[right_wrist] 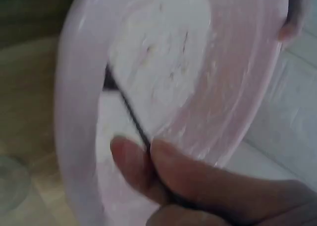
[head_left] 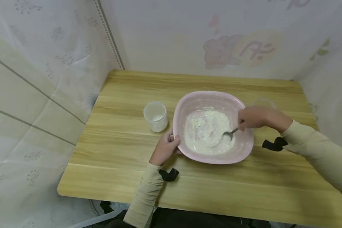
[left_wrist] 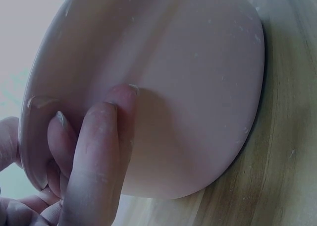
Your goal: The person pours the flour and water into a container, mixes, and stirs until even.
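A pink plastic basin (head_left: 246, 146) holds a wet white flour-like mixture (head_left: 209, 133), streaky and lumpy in places. My left hand (head_left: 165, 147) grips the basin's left rim. In the left wrist view, fingers (left_wrist: 96, 141) curl under the rim against the outer wall (left_wrist: 198, 87), with the thumb at the other side. My right hand (head_left: 257, 117), above the basin's right edge, holds a metal spoon (head_left: 228, 135) by its handle. The spoon's bowl sits in the mixture near the right side. In the right wrist view, thumb and fingers pinch the dark-looking handle (right_wrist: 132, 112).
Left of the basin stands a clear jar (head_left: 155, 117) with white powder at its bottom. A clear round item (head_left: 263, 102) lies behind my right hand, partly hidden. The wooden table (head_left: 117, 142) meets patterned wall coverings at the back and left.
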